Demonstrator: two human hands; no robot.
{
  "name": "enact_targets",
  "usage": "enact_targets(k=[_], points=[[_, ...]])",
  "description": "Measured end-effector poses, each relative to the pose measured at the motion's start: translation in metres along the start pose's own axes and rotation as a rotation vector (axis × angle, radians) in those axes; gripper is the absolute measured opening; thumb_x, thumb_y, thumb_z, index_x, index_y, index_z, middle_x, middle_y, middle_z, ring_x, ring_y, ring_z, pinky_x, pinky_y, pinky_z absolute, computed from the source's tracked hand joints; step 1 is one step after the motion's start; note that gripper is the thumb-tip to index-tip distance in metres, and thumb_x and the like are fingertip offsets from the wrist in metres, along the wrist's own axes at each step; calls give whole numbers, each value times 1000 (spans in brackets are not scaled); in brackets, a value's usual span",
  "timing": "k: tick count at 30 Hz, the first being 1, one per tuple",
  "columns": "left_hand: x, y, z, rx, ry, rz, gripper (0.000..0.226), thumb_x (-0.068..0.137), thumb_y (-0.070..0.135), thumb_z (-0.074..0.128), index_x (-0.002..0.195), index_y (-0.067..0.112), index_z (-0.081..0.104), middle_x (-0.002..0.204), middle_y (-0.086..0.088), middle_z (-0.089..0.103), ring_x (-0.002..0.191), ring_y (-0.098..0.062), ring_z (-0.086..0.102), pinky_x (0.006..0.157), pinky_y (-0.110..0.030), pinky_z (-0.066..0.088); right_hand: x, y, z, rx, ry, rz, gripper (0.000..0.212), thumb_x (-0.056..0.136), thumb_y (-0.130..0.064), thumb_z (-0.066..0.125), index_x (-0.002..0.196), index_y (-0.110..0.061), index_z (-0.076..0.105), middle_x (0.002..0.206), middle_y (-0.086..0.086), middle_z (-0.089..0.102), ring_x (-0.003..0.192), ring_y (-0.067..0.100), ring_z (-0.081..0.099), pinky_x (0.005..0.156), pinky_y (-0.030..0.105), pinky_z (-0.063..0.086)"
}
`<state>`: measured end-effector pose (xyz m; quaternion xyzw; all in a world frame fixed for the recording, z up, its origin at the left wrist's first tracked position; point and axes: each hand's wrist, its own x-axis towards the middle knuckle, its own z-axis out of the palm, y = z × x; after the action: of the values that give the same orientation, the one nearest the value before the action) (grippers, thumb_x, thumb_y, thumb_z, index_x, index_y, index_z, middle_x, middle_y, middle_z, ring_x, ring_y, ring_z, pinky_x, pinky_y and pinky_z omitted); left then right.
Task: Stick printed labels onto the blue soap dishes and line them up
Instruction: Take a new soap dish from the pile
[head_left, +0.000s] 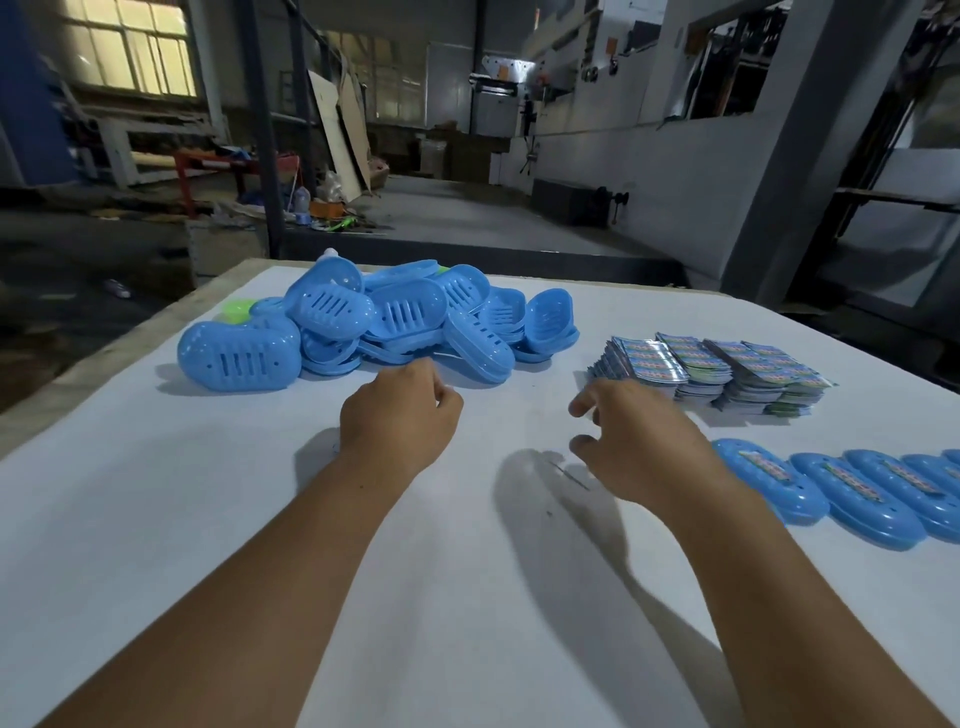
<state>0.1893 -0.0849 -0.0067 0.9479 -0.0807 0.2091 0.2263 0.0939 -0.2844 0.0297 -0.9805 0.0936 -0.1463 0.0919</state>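
Observation:
A heap of unlabelled blue soap dishes (384, 317) lies at the far middle of the white table (156, 519). Stacks of printed labels (727, 374) sit to the right of the heap. A row of labelled blue dishes (857, 493) runs along the right side, overlapping one another. My left hand (400, 410) hovers just in front of the heap with fingers loosely curled, holding nothing. My right hand (639, 441) reaches toward the near left corner of the label stacks, thumb and fingers spread; its fingertips are hidden behind the hand.
A green plastic piece (238, 310) peeks out at the heap's left side. The table's left edge (104, 358) drops to a dim workshop floor with machines, boards and clutter beyond.

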Motion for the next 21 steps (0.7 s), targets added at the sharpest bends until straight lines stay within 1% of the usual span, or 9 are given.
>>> enact_targets(k=[3,5,7,10,14,16,18,20,21], points=[[4,-6,-3,6,14,-15,17,94,40,49,93,27,58,66,12,46,64,-17,54,58,-28,37,20,-32,8,38,7,-86,31,91,-34,64,122,-31,62,117,-5,63,108,20,59,83,35,51],[7,-13,-6,2,47,-35,14,92,38,51,91,27,60,66,12,45,67,-20,51,61,-29,36,31,-51,15,57,30,-129,29,93,-34,61,122,-31,62,115,-4,64,104,21,60,76,34,49],[9,-20,-11,-8,103,-49,12,91,35,54,90,25,62,73,8,52,72,-21,51,63,-30,37,39,-65,23,80,69,-168,28,94,-31,58,122,-29,61,116,-3,64,102,22,60,72,33,44],[15,-34,-16,19,244,-45,11,89,29,60,96,21,64,99,-4,61,87,-27,57,70,-37,45,41,-71,41,164,104,-194,27,96,-32,56,123,-29,60,117,-6,62,103,20,59,72,31,41],[26,-65,-20,173,433,-147,46,82,27,72,123,17,56,132,-14,49,114,-36,50,86,-47,44,39,-59,56,279,117,-187,26,94,-30,58,121,-30,61,107,-11,59,88,8,48,72,29,37],[31,-81,-22,206,401,-215,64,81,33,74,137,19,47,150,-15,36,131,-39,39,97,-51,39,39,-51,58,320,128,-177,26,93,-29,59,120,-30,62,103,-13,58,87,7,47,73,29,36],[36,-91,-21,232,306,-273,75,83,42,73,147,23,37,159,-12,26,143,-39,27,107,-55,33,39,-45,59,350,132,-165,26,93,-29,60,119,-31,63,102,-13,58,85,8,50,72,28,37],[38,-97,-18,256,233,-309,77,85,43,73,149,25,33,162,-8,23,147,-38,21,110,-57,31,41,-41,60,382,133,-152,25,92,-29,62,117,-33,63,99,-16,57,79,4,50,66,24,36],[38,-98,-17,267,213,-316,76,85,38,74,148,24,33,162,-7,23,148,-37,20,111,-56,31,41,-40,61,400,128,-144,25,92,-30,62,116,-34,63,96,-17,57,76,2,51,63,19,35]])
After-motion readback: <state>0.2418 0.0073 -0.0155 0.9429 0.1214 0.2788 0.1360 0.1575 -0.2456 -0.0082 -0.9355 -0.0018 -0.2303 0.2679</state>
